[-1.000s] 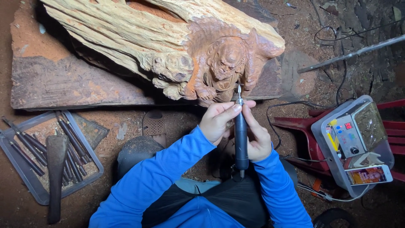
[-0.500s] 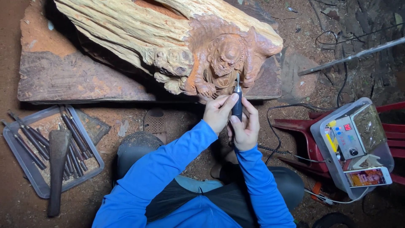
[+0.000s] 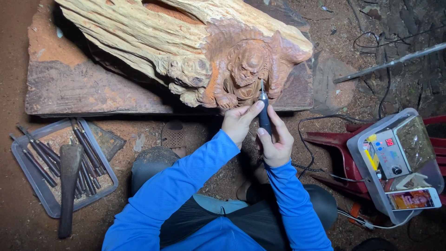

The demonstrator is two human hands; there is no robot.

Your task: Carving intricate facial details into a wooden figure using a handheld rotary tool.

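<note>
Person sitting on the dirt floor (image 3: 139, 139), knees up, blue sleeves (image 3: 186, 186) reaching forward. Both hands are gripping one tool: a slim dark rotary carving pen (image 3: 264, 114), held upright with its bit pointing up at the carving.

Right hand (image 3: 276, 142) is wrapping the lower part of the pen, fingers clenched around the barrel. Left hand (image 3: 239, 122) is pinching the pen higher up from the left side, thumb and forefinger closed on it, the other fingers curled in.

The bit is touching, or sitting just at, the lower middle of a reddish carved figure (image 3: 246, 69). That figure is cut into the right end of a big pale log (image 3: 139, 32), which is lying tilted across a dark wooden slab (image 3: 93, 88).

Left of the person, a shallow grey tray (image 3: 32, 181) is holding many dark chisels (image 3: 83, 153); a wooden mallet (image 3: 68, 186) is lying across it, handle toward the camera.

Right of the person, a clear plastic box (image 3: 367, 186) is resting on a red plastic stool (image 3: 330, 139). Inside are a grey control unit (image 3: 388, 155) with a lit red display and a phone (image 3: 413, 199) with a lit screen. A black cord (image 3: 316, 122) is running across the floor near the stool. A metal rod (image 3: 390, 62) is lying at upper right.
</note>
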